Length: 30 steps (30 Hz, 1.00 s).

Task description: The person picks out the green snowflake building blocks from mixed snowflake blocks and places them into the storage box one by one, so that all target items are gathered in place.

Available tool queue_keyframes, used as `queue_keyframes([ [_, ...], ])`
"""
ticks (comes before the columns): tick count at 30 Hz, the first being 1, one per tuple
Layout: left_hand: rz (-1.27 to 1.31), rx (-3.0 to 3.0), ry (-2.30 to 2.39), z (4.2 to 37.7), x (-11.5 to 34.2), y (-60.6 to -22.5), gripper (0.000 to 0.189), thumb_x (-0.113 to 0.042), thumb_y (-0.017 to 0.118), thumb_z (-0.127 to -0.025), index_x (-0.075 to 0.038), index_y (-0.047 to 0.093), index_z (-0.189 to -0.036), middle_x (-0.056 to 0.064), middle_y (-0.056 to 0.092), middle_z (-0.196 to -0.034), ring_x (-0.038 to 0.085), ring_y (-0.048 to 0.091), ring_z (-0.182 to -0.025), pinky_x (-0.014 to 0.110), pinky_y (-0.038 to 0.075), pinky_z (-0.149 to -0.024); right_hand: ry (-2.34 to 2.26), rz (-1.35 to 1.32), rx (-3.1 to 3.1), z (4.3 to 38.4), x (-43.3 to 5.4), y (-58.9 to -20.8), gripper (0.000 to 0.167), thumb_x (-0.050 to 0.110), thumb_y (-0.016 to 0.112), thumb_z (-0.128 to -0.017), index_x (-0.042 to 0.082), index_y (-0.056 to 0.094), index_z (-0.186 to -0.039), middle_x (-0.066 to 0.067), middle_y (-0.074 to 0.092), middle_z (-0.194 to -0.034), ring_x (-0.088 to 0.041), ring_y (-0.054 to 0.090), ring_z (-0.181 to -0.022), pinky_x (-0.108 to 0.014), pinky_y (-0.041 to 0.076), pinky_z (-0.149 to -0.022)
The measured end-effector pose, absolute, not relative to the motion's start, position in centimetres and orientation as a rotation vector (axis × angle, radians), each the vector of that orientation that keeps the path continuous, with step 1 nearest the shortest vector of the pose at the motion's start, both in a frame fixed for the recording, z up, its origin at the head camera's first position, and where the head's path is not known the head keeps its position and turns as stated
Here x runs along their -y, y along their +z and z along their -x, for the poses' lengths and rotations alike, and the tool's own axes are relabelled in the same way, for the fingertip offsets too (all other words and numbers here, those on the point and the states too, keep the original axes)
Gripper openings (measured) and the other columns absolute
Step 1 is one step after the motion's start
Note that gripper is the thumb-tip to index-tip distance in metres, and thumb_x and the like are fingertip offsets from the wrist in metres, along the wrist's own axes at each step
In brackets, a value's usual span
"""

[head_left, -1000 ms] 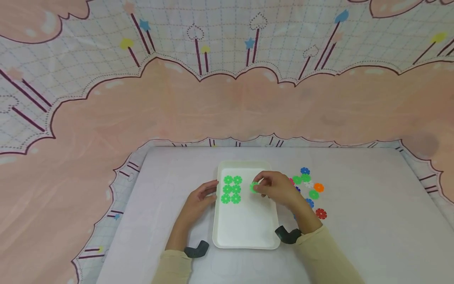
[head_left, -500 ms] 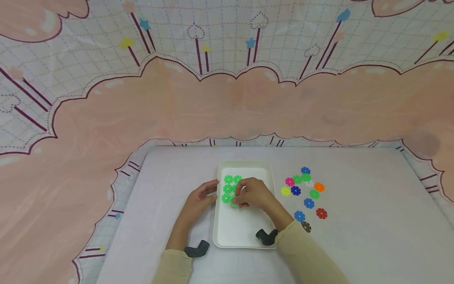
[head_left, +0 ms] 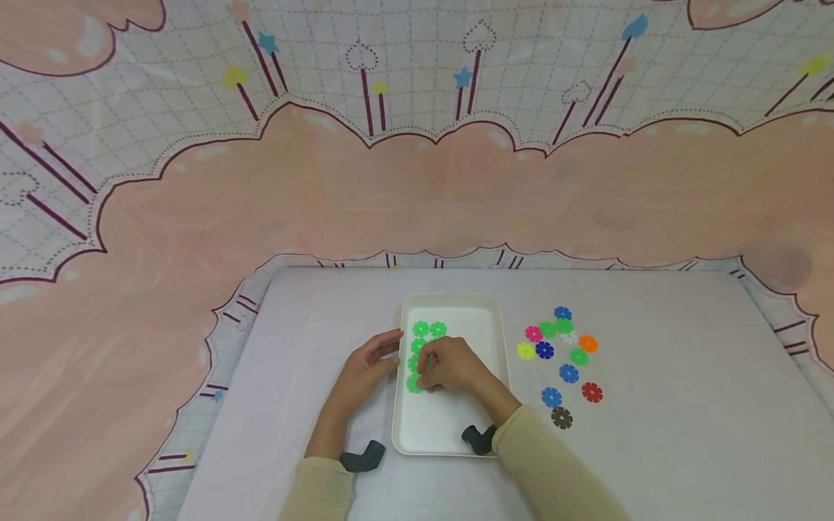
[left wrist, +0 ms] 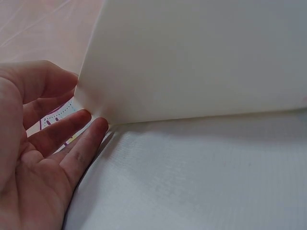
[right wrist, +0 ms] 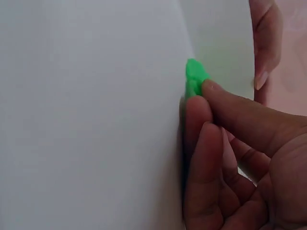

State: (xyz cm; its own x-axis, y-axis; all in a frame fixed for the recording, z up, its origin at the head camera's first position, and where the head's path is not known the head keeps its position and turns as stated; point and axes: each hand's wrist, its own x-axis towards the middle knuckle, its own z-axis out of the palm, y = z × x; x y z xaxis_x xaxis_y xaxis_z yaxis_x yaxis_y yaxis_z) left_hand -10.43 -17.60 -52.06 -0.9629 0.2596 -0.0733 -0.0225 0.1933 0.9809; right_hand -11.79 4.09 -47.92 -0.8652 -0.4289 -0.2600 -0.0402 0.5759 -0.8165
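Observation:
In the head view my right hand (head_left: 452, 365) reaches over the white tray (head_left: 456, 427) and pinches a green notched plastic disc (head_left: 413, 383) between thumb and fingertips. The right wrist view has this green disc (right wrist: 194, 71) tilted close by the tray's side wall (right wrist: 220, 43). More green discs (head_left: 420, 328) lie in two columns at the tray's upper left, partly covered by the right hand. My left hand (head_left: 366, 370) rests its fingertips against the tray's left rim; its fingers (left wrist: 88, 141) are fairly straight at the wall in the left wrist view.
Right of the tray, loose discs are scattered on the white tabletop (head_left: 684, 383): several blue ones (head_left: 569, 373), several green ones (head_left: 578, 357), plus pink, yellow, white, orange, red (head_left: 591, 392) and brown (head_left: 562, 417) ones. A patterned cloth (head_left: 423, 195) hangs behind.
My right hand has moved left and toward the near side across the tray, carrying the green disc to below the left column. The left hand has stayed at the rim.

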Motion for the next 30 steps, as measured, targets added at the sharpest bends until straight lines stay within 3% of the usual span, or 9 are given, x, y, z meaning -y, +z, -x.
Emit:
queue_keyframes([
  [10,-0.222,-2.262,1.839,10.36,17.52,-51.86,0.045,-0.013,0.066,-0.097,-0.020,0.060,-0.140,0.006,0.063,-0.143,0.025,0.056,-0.138,0.051,0.043,-0.116,-1.168,0.354,-2.375,11.69,-3.83,-48.09,0.019,0.011,0.088,-0.075,0.013,0.069,-0.075,0.002,0.067,-0.055,-0.011,0.065,-0.050,-0.022,0.045,-0.051],
  [21,-0.211,-2.260,1.825,10.28,17.56,-51.76,0.045,-0.014,0.066,-0.097,-0.020,0.060,-0.141,0.005,0.063,-0.143,0.024,0.056,-0.137,0.027,0.047,-0.108,-1.116,0.336,-2.421,11.63,-3.61,-48.32,0.020,0.014,0.088,-0.076,0.015,0.068,-0.072,0.002,0.065,-0.052,-0.010,0.062,-0.049,-0.024,0.042,-0.053],
  [30,-0.215,-2.261,1.821,10.35,17.45,-51.71,0.044,-0.014,0.066,-0.098,-0.021,0.060,-0.141,0.005,0.063,-0.143,0.024,0.056,-0.138,0.027,0.047,-0.107,-1.112,0.308,-2.422,11.71,-3.69,-48.54,0.019,0.016,0.085,-0.077,0.016,0.067,-0.072,0.004,0.065,-0.052,-0.011,0.062,-0.049,-0.024,0.040,-0.053],
])
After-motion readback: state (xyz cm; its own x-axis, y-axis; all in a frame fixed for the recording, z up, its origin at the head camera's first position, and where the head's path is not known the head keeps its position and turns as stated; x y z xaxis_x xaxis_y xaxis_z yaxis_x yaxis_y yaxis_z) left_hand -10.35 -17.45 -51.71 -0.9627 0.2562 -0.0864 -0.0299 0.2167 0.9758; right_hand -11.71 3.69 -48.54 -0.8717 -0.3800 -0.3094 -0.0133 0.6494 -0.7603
